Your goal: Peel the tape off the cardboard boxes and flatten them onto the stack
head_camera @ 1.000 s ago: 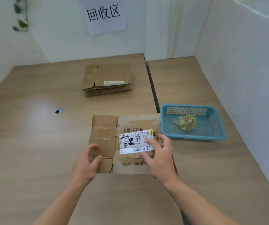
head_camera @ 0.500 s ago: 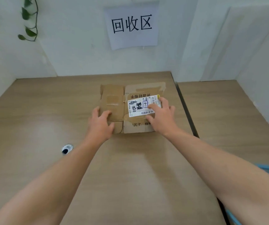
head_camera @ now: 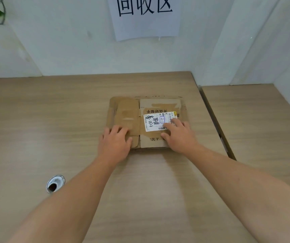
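Pressing the flat box down at the back of the tabletop with left hand and right hand, both flat and wide, gripping nothing.

Wood-grain table: flattened cardboard stack near back centre; metal grommet front-left.

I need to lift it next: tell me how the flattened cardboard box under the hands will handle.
The flattened cardboard box looks thin, so probably light. Its creased flaps would likely flop when lifted by one edge. Lying flat, it should slide rather than roll.
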